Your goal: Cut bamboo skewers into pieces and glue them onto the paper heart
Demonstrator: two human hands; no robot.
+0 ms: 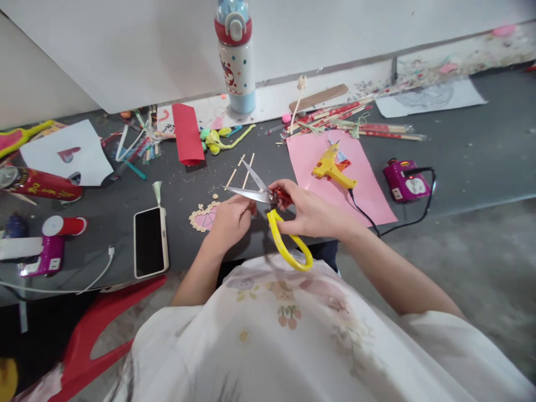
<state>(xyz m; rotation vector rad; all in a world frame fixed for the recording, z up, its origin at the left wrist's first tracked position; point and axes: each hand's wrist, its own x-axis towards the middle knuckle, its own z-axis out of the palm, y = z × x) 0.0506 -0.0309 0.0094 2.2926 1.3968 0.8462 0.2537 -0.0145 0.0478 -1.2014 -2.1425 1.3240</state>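
Note:
My right hand (pixel 307 209) grips a pair of scissors (pixel 275 229) with one yellow and one red handle. Their metal blades stand apart and point left over the table's front part. Close under the lower blade is my left hand (pixel 233 219), its fingers curled together; whatever they hold is hidden. Just left of that hand lies a pink heart (pixel 203 219) edged with small beige pieces, partly covered by the hand. Two thin wooden sticks (pixel 235 172) rest beyond the blade tips.
A yellow glue gun (pixel 330 167) lies on pink paper (pixel 368 192), its cord running to a purple power socket (pixel 406 181). A phone (pixel 149 243), a red can (pixel 46 184) and a thread spool (pixel 65 225) are at left. A bottle (pixel 237 61) stands behind.

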